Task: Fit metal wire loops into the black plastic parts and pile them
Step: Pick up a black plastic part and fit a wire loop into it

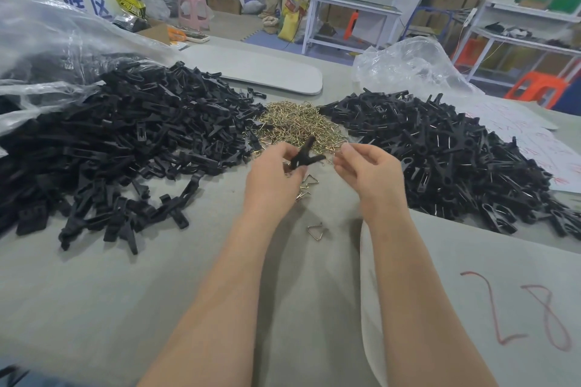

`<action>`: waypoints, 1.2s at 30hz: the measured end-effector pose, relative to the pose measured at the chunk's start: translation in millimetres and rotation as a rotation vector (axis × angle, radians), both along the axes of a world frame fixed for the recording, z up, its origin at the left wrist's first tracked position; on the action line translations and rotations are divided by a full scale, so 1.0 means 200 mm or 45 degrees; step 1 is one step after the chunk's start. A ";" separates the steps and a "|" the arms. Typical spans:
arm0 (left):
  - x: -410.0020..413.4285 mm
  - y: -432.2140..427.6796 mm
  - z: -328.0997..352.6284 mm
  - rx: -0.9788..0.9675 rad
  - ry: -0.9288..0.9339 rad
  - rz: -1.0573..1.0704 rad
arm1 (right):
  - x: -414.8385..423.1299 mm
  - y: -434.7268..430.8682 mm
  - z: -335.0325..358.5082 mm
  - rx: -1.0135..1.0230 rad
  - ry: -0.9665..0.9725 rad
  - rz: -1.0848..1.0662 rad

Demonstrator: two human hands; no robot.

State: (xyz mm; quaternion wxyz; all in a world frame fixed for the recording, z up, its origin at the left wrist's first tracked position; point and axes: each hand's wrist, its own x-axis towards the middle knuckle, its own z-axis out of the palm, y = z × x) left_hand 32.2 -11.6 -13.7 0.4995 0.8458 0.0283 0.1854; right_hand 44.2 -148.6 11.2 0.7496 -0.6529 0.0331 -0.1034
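My left hand (273,173) grips a black plastic clip part (304,151) that sticks up from its fingers, with a brass wire loop at its right tip. My right hand (366,166) is just to the right, its thumb and forefinger pinched together near that loop; whether it holds a wire is unclear. Behind the hands lies a heap of brass wire loops (295,122). A big pile of bare black parts (125,135) fills the left. On the right sits a pile of black parts with wire fitted (440,148).
Loose wire loops (316,231) lie on the grey table cloth (157,292) below my hands. Clear plastic bags sit at far left (47,50) and behind the right pile (408,66). A sheet with red writing (534,141) lies at right. Shelves, cartons and stools stand beyond.
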 end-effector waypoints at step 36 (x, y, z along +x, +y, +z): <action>-0.06 0.01 0.09 0.034 -0.245 -0.463 | -0.04 -0.04 -0.03 0.417 0.566 0.896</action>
